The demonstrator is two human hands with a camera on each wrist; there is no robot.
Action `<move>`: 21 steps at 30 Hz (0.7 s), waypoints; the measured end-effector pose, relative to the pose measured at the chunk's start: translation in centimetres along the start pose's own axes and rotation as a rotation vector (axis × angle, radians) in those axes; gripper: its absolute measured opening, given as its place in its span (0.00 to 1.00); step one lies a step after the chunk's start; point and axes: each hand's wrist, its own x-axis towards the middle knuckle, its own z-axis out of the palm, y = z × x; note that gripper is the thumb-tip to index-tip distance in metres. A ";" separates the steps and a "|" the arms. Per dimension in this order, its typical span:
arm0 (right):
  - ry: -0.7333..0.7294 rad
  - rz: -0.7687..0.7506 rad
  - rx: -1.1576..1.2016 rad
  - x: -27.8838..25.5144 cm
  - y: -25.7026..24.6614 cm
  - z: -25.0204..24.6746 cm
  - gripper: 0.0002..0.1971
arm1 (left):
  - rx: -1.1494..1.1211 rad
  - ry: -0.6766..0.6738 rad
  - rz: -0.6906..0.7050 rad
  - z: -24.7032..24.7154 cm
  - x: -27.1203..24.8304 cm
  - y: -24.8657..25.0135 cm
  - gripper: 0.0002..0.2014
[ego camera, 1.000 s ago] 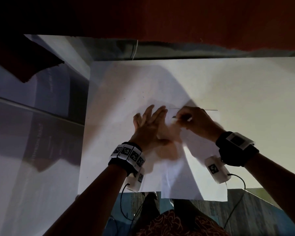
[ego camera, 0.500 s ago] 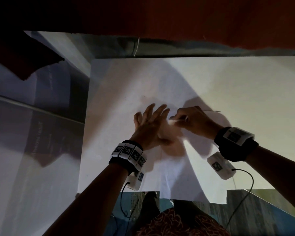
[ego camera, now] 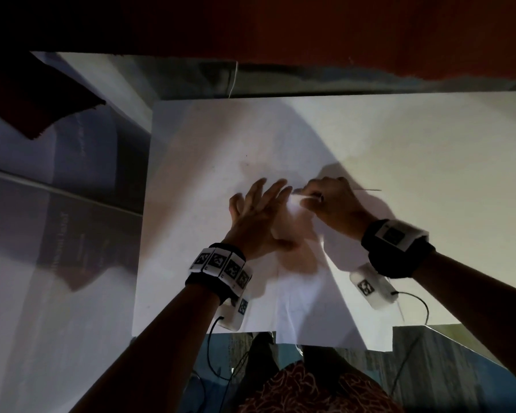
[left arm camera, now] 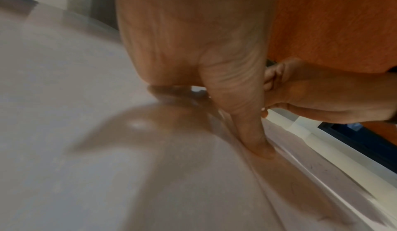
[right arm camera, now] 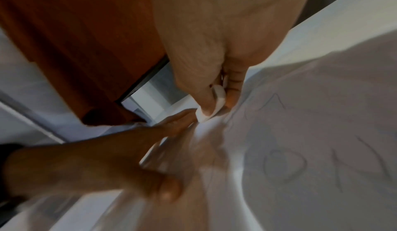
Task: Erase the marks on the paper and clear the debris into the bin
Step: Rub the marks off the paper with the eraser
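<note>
Dim tabletop [ego camera: 429,138]: paper [right arm camera: 322,99] is being pinned by the spread left hand [ego camera: 259,216] while, apparently, an eraser [right arm camera: 217,105] is being pinched by the right hand [ego camera: 331,204] beside it, for rubbing.

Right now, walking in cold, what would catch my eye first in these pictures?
Two hands meet in the middle of a big white paper on the table. The left hand lies flat with fingers spread, pressing the sheet down, while the right hand pinches a small white eraser against it just beside those fingertips. From the right wrist view, faint pencil marks show near the eraser.
</note>
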 end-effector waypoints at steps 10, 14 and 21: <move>0.003 -0.003 -0.036 -0.3 -0.4 0.1 0.16 | -0.005 -0.002 -0.006 -0.3 0.1 0.2 0.59; -0.079 -0.051 -0.041 -1.8 -1.1 -0.5 0.09 | -0.027 -0.009 -0.011 -0.4 0.2 0.1 0.60; -0.036 -0.039 -0.073 -1.0 -1.3 -0.2 0.12 | -0.015 -0.008 -0.015 -0.4 0.3 0.3 0.60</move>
